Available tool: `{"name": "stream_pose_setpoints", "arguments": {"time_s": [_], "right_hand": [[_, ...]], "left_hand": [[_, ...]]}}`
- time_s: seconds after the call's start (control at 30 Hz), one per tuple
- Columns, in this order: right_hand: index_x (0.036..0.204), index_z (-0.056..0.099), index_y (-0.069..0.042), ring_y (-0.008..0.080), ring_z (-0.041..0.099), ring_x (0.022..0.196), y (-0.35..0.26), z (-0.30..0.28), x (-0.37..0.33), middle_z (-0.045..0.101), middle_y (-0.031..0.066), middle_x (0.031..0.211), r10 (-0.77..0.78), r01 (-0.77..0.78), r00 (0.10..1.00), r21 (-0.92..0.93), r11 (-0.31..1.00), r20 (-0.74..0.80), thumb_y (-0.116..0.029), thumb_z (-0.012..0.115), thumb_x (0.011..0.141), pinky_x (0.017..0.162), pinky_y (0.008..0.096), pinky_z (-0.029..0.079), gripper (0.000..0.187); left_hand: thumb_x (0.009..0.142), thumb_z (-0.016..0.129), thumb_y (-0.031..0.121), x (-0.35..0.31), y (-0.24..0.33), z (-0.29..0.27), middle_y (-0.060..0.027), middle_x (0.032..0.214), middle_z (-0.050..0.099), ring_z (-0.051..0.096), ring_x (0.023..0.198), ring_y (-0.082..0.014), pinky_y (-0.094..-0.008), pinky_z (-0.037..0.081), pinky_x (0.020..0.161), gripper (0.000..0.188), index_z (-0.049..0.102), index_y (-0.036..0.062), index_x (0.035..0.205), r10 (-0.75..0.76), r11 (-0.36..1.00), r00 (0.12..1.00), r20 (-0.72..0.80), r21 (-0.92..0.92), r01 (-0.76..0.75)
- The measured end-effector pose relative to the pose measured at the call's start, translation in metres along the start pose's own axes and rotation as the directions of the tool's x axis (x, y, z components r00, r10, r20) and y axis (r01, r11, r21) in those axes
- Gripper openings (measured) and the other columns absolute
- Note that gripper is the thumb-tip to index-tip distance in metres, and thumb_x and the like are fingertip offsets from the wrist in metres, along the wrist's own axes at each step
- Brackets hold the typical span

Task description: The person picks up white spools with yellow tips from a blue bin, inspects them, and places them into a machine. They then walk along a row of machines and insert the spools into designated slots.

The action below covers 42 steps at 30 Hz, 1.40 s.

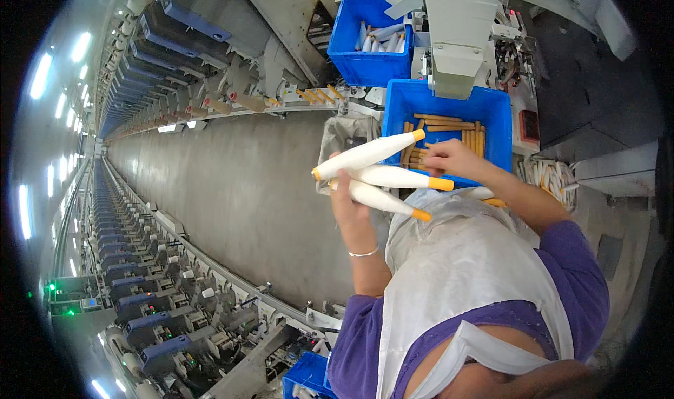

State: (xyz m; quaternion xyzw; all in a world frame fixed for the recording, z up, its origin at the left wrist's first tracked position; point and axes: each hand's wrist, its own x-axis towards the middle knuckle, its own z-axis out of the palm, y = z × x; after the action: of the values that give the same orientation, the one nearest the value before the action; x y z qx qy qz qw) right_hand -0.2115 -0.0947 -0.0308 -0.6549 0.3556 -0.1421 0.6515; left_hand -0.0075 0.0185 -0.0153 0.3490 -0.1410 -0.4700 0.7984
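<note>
My left hand [349,201] is closed round a fanned bunch of white yarn bobbins: an upper bobbin [368,156], a middle bobbin [393,176] and a lower bobbin [379,197]. Orange-yellow tube ends stick out of them, mostly toward the right. Beside the bobbins' right ends, my right hand [455,159] has its fingers pinched together. What they pinch, if anything, is too small to make out. Below that hand stands a blue bin [497,104] holding several bare orange-brown tubes [474,138]. More wound bobbins [491,198] lie against my apron, partly hidden.
Farther off, another blue bin [344,51] holds white bobbins. A grey bag-lined container [344,129] stands left of the near bin. A machine head [460,41] overhangs the bins. Winding machines [161,301] line the long aisle floor [232,188]. At right, a basket [551,176] holds white bobbins.
</note>
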Motion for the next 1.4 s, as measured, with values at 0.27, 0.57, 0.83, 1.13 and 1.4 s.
{"name": "stream_pose_setpoints", "arguments": {"time_s": [0.27,0.57,0.83,1.13,1.4], "right_hand": [[0.077,0.055,-0.008,0.0080,0.050,0.064,0.054,-0.117,-0.076,0.049,-0.0012,0.068,-0.037,0.189,0.936,0.411,0.892,-0.350,-0.013,0.054,0.084,0.059,0.0213,0.042,0.009],[0.107,0.054,0.002,0.0204,0.057,0.097,0.138,-0.238,-0.163,0.057,0.0112,0.107,0.274,0.788,0.312,0.409,0.461,-0.910,-0.013,0.051,0.089,0.083,0.0296,0.049,0.023],[0.107,0.056,-0.001,0.0175,0.059,0.073,-0.027,-0.062,-0.059,0.061,0.0097,0.087,-0.354,0.310,0.935,-0.418,0.854,-0.031,-0.024,0.058,0.083,0.064,0.0288,0.048,0.033],[0.073,0.055,-0.003,0.0244,0.056,0.063,-0.061,-0.009,-0.001,0.053,0.0098,0.063,-0.368,0.587,0.809,-0.621,0.519,0.458,-0.039,0.056,0.082,0.056,0.0375,0.044,0.037],[0.069,0.055,-0.003,0.0095,0.043,0.057,-0.021,-0.037,-0.013,0.047,0.0025,0.059,-0.236,0.338,0.900,-0.245,0.909,0.367,-0.024,0.052,0.088,0.053,0.0277,0.036,0.028]], "left_hand": [[0.082,0.063,0.019,0.011,0.008,-0.022,-0.0099,0.115,0.050,0.049,0.107,-0.0256,-0.0420,0.042,0.093,0.050,0.040,0.0070,0.124,0.035,0.993,0.993,-0.110,-0.106,-0.047],[0.080,0.065,0.018,0.015,0.012,-0.026,-0.0100,0.111,0.053,0.052,0.104,-0.0254,-0.0419,0.044,0.091,0.048,0.042,0.0059,0.121,0.027,0.991,0.999,0.035,-0.132,-0.022],[0.079,0.065,0.016,0.016,0.005,-0.009,-0.0114,0.109,0.052,0.052,0.103,-0.0239,-0.0393,0.042,0.091,0.048,0.041,0.0047,0.119,-0.184,0.978,0.942,0.281,-0.043,0.204],[0.081,0.063,0.019,0.011,0.001,-0.010,-0.0091,0.110,0.051,0.050,0.104,-0.0215,-0.0362,0.040,0.092,0.043,0.042,0.0050,0.116,-0.306,0.951,0.875,0.375,0.085,0.296],[0.080,0.065,0.018,0.011,-0.002,-0.021,-0.0087,0.112,0.052,0.051,0.105,-0.0215,-0.0374,0.042,0.090,0.044,0.043,0.0082,0.116,-0.249,0.950,0.902,0.352,-0.092,0.298]]}}
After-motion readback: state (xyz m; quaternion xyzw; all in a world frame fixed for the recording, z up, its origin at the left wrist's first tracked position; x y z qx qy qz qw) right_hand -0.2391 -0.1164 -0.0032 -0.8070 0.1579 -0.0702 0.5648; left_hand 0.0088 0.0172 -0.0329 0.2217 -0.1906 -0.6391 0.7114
